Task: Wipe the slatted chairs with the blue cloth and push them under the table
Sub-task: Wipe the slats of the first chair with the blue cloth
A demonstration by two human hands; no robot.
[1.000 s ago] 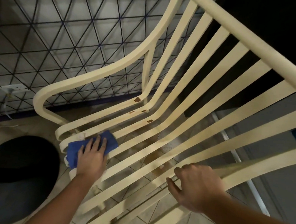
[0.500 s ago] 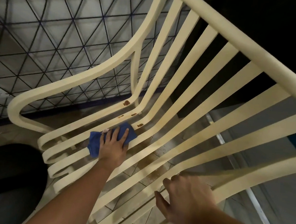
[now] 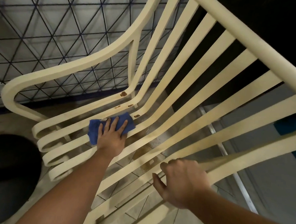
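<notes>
A cream slatted chair [image 3: 185, 90] fills the view, seen from above. My left hand [image 3: 112, 137] lies flat with straight fingers on the blue cloth [image 3: 94, 131], pressing it onto the seat slats near where they bend up into the backrest. Brown rust spots [image 3: 123, 93] mark the slats just beyond the cloth. My right hand [image 3: 182, 182] grips the chair's near armrest [image 3: 241, 164], fingers curled over it.
A dark wire-grid fence [image 3: 53, 31] runs behind the chair on the left. A dark round object [image 3: 4, 171] sits on the tiled floor at lower left. A metal rail [image 3: 228, 152] and a blue object [image 3: 289, 127] lie to the right.
My left hand has slid the blue cloth along the seat slats from the front edge toward the backrest bend. My right hand keeps its hold on the armrest.
</notes>
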